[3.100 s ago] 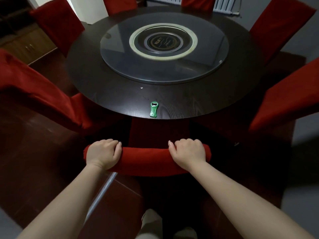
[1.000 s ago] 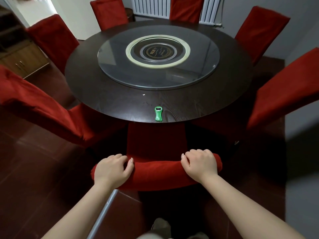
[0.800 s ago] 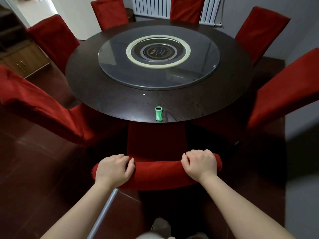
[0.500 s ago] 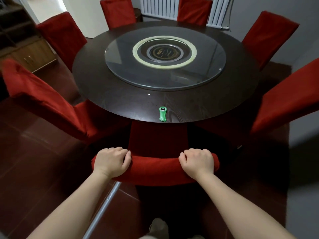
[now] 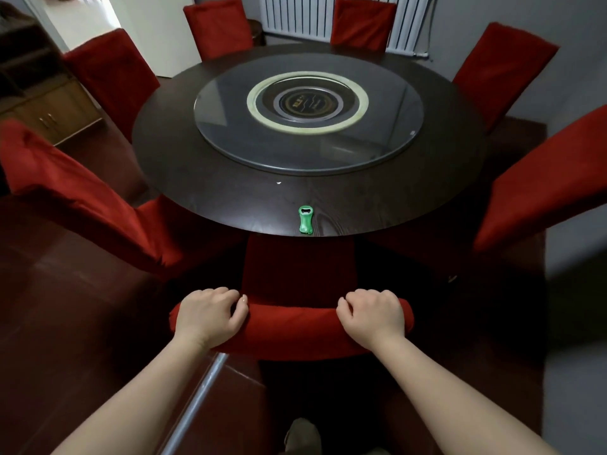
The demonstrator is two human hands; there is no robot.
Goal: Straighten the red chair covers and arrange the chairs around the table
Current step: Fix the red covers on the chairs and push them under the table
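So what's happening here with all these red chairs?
A person stands behind the nearest red-covered chair, with the left hand and right hand both curled over the top of its backrest. The chair faces the round dark table, its seat running up to the table's edge. Around the table stand other red-covered chairs, and a green bottle opener lies near the front edge.

Left hand [image 5: 210, 315] and right hand [image 5: 372, 315] grip the near chair's backrest [image 5: 292, 326].

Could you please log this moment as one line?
left hand, right hand: grip chair back; seat: partly under table; bottle opener: table edge
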